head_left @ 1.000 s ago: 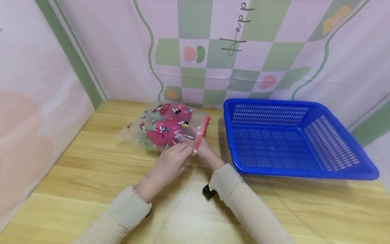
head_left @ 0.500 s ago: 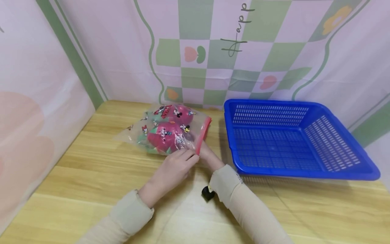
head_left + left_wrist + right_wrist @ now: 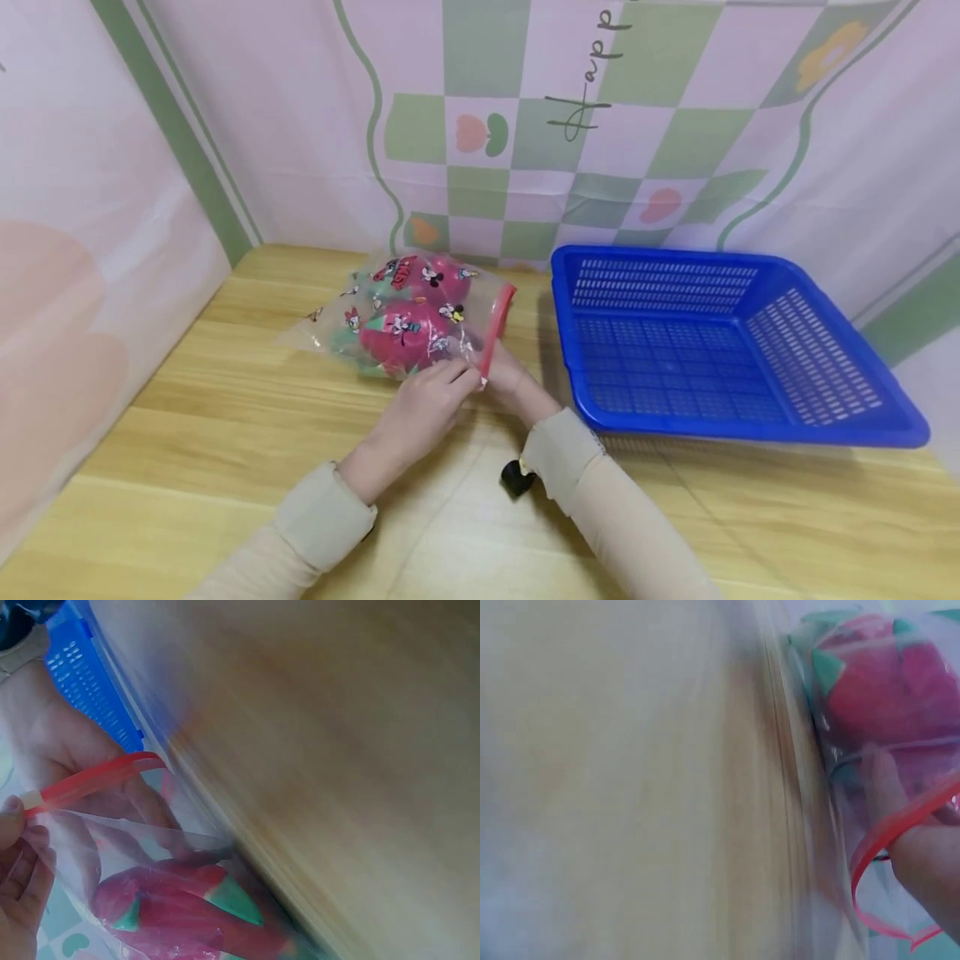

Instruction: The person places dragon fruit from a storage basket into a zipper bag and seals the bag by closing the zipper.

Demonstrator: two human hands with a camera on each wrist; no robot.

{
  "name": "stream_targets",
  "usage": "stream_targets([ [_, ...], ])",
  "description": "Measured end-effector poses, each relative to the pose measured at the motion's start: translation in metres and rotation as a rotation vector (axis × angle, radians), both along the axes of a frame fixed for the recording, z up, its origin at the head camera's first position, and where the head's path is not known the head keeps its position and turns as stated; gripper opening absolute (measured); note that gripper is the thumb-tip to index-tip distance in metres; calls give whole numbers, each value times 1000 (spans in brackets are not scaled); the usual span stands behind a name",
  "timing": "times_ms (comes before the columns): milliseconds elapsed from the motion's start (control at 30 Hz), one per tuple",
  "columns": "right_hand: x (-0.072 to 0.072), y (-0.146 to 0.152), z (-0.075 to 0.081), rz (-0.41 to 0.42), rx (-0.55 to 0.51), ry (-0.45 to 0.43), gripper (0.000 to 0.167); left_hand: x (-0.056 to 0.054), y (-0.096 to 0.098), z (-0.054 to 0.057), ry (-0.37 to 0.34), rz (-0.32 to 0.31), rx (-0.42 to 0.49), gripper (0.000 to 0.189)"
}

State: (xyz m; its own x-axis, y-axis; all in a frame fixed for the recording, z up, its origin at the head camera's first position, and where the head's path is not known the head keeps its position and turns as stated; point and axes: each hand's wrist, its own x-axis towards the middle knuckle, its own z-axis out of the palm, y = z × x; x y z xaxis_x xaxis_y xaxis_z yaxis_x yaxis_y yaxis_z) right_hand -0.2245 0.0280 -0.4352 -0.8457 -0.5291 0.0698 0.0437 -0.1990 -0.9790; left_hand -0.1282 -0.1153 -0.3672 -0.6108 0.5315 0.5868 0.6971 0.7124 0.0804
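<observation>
A clear zip bag [image 3: 341,333] with cartoon prints and a red zip strip [image 3: 495,329] lies on the table, its mouth to the right. Through the film show pink dragon fruits [image 3: 405,333] with green tips. My left hand [image 3: 423,404] pinches the near corner of the mouth between thumb and fingers, at the strip's white end [image 3: 30,799]. My right hand [image 3: 82,757] reaches through the mouth into the bag. Its fingers are stretched out and spread beside the nearest fruit, and its thumb [image 3: 881,784] lies by a fruit [image 3: 885,682]; the bag film partly blurs the fingertips.
A blue plastic basket [image 3: 577,383] with slotted walls stands right of the bag, close to the right forearm. Behind the wooden table [image 3: 225,467] hangs a patterned cloth [image 3: 480,192]. A small black object [image 3: 516,479] shows at the right cuff.
The bag's mouth edge shifts slightly right, then back left, with the left hand pinching its corner. The right hand stays inside the mouth, its wrist drawn back slightly. The basket stays in place.
</observation>
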Motion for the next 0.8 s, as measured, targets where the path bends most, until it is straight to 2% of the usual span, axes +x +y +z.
stream_targets([
  [33, 9, -1, 14, -75, 89, -10, 72, 1, 0, 1, -5, 5, 3, 22],
  [100, 21, -3, 33, -204, 227, -7, 55, 1, 0, 1, -9, 19, 5, 18],
  [233, 36, -1, 48, -416, 413, 3, 33, 2, 0, 2, -38, 44, 26, 19],
  [300, 41, 2, 47, -457, 414, 21, 30, 2, 0, 2, -57, 52, 35, 21],
  [367, 47, 5, 49, -487, 410, 76, 29, 2, 0, 3, -78, 72, 40, 22],
  [533, 63, 8, 55, -598, 420, 284, 26, 1, 1, 7, -112, 124, 105, 13],
  [633, 70, 9, 58, -621, 435, 442, 26, 0, 0, 9, -118, 149, 159, 7],
  [733, 73, 9, 59, -546, 485, 591, 24, 0, -1, 10, -108, 179, 158, 7],
  [800, 74, 10, 59, -480, 509, 644, 21, 0, -1, 10, -97, 188, 139, 6],
])
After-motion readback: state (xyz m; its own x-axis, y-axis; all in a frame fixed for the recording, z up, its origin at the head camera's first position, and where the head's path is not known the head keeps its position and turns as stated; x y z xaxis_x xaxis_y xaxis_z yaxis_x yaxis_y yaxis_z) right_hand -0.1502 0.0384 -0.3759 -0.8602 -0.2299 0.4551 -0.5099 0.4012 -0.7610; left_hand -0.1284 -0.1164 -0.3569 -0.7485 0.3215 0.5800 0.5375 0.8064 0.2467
